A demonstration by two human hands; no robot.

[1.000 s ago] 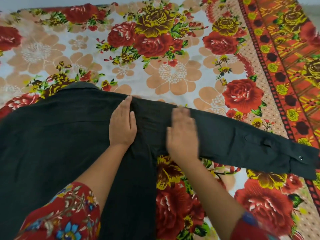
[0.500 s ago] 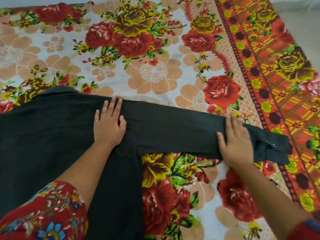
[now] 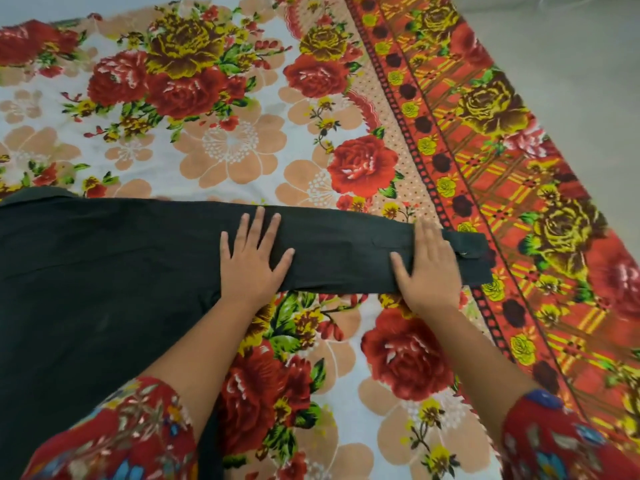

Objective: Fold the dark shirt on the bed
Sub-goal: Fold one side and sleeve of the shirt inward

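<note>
- I am pressing my left hand (image 3: 253, 259) flat on the dark shirt (image 3: 104, 271), fingers spread and straight, just where the shirt sleeve (image 3: 339, 258) is joining the body.
- I am resting my right hand (image 3: 429, 271) open and flat further right on the same sleeve, just beside the cuff (image 3: 472, 258), and it is gripping nothing.
- The shirt is lying spread on the bed (image 3: 225, 143), its body filling the left side and the sleeve stretching right across the floral sheet.
- The cuff is reaching the sheet's red-and-yellow border (image 3: 485, 140).
- My red floral top (image 3: 121, 441) is showing at the near edge.
</note>
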